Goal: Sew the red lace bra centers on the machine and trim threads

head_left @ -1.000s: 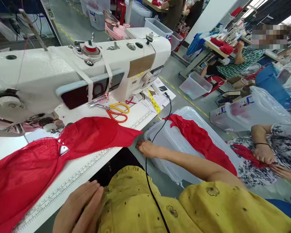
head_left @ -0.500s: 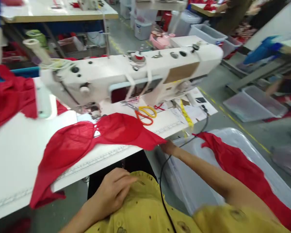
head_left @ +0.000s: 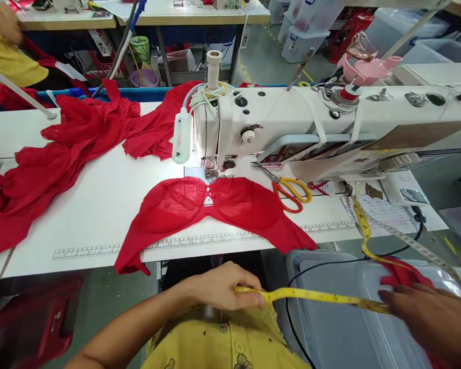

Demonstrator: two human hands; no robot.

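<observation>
My left hand (head_left: 226, 287) is closed in front of my body, pinching the end of a yellow tape measure (head_left: 315, 295). The tape runs across to my right hand (head_left: 434, 315), which is curled round it over a plastic bin and slightly blurred. A red bra (head_left: 238, 207) lies spread on the sewing table (head_left: 100, 215), cups toward the machine, its wings reaching the front edge. Neither hand touches it. Behind it stands a white sewing machine (head_left: 269, 118), its needle area near the bra's centre. Scissors (head_left: 288, 192) with orange and yellow handles lie by the right cup.
More red fabric (head_left: 80, 133) is heaped along the table's left side. The clear plastic bin (head_left: 330, 318) at my right holds red cloth (head_left: 403, 274). A black cable (head_left: 288, 307) hangs across the bin. Another person's arm (head_left: 2, 23) shows at the upper left.
My right hand has left the bra's right end and moved right, now with the tape measure. My left hand has closed on the tape's end. The view has swung.
</observation>
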